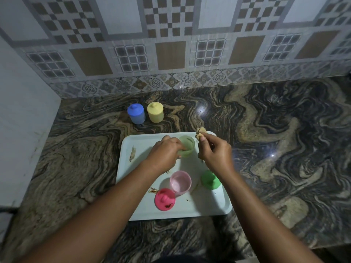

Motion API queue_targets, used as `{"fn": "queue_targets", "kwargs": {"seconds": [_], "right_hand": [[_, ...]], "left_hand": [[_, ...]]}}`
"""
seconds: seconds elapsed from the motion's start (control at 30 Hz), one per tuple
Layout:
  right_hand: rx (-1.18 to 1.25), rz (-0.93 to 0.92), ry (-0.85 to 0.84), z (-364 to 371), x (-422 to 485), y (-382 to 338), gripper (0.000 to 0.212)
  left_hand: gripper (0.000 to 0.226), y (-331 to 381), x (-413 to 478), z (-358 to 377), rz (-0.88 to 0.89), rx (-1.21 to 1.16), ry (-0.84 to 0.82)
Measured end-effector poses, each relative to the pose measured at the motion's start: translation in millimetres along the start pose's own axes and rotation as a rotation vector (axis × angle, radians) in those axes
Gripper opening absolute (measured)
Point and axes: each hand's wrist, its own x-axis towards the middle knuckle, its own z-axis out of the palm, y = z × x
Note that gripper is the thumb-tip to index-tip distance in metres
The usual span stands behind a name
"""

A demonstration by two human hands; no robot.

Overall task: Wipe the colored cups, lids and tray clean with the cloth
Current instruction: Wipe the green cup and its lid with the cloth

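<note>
— Nearest, the forearms (98,215) lay over the tray (218,207), with the pink lid (164,199) by its near edge. And the green cup (188,148)?
— At the tray's far side, with the left hand (165,152) curled round its rim. The right hand (212,152) pinched the cloth (201,134) just beside it. Light, thin plastic, probably slippery: better held by the wall.

White tray (133,205), pink cup (180,182), green lid (209,179), swirled brown-black counter (284,130)
</note>
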Motion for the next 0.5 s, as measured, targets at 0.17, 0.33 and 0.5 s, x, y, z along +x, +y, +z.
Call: {"fn": "queue_targets", "kwargs": {"seconds": [0.17,0.33,0.5], "right_hand": [[0.014,0.024,-0.024,1.3,-4.1,8.0,0.023],[0.118,0.060,0.026,-9.8,-5.8,0.8,0.020],[0.347,0.069,0.039,-21.4,-10.6,-34.6,0.021]], "left_hand": [[0.018,-1.4,5.8,5.3,0.025,0.029,0.074],[0.012,3.1,1.3,-24.9,-0.067,-0.253,0.118],[0.012,18.2,-26.5,-92.1,-0.139,-0.540,0.075]]}}
